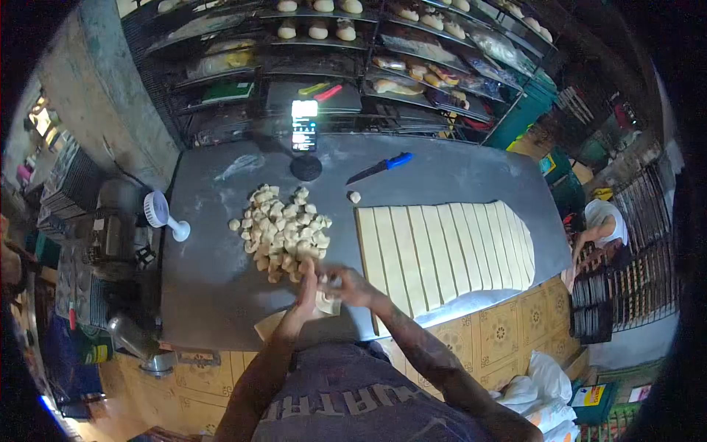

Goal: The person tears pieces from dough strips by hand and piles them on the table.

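Note:
My left hand (307, 292) is over the near edge of the table, its fingers stretched forward and held upright, at the near side of a heap of small dough pieces (286, 230). Facing it from the right is my right hand (352, 288), its fingers bent toward the left palm and smeared by motion. Whether dough is between them I cannot make out. Below both hands lies a pale strip of dough (327, 306), partly covered by them. To the right, a flat dough sheet (445, 254) is cut into several long strips.
A blue-handled knife (383, 168) and a single dough piece (354, 197) lie beyond the sheet. A lit phone (304, 127) stands on a round base; a small white fan (166, 215) is at left. Shelves (317, 74) hold dough and bread. Another person (605, 225) bends at far right.

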`<state>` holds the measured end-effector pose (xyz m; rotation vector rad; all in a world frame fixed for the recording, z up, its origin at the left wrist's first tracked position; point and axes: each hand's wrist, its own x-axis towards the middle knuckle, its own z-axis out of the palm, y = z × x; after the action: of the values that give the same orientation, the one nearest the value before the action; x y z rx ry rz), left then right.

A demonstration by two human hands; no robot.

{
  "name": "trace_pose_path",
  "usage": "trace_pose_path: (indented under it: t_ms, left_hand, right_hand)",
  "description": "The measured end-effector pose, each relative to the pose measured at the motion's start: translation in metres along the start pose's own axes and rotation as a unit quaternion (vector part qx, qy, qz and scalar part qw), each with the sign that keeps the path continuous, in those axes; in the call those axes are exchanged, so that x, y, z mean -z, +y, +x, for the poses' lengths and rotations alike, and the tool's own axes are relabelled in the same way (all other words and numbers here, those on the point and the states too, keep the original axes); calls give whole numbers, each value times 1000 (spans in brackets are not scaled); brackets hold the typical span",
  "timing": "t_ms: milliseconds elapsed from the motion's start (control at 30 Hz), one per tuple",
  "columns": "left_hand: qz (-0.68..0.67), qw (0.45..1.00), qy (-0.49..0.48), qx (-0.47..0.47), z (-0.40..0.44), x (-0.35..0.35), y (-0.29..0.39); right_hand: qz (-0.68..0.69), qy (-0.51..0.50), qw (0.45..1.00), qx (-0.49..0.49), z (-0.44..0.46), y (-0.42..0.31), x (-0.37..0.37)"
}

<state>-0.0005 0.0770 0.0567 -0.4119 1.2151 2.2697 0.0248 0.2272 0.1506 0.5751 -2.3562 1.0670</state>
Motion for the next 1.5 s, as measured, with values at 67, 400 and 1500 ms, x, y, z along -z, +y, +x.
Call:
trace_pose_path:
  t_ms: [67,400,1500]
  left_hand:
    - [5,1000,-10,24,21,16,-33]
    - [210,976,-38,-48,-40,-50,-48]
    - [494,807,43,-321,-5,11,-100]
  right_hand:
    - [84,-159,973,-146,-6,-14,24]
    - [-66,-166,925,-334,-34,-8,47]
    - [-75,-153,942,-289,-50,6,10]
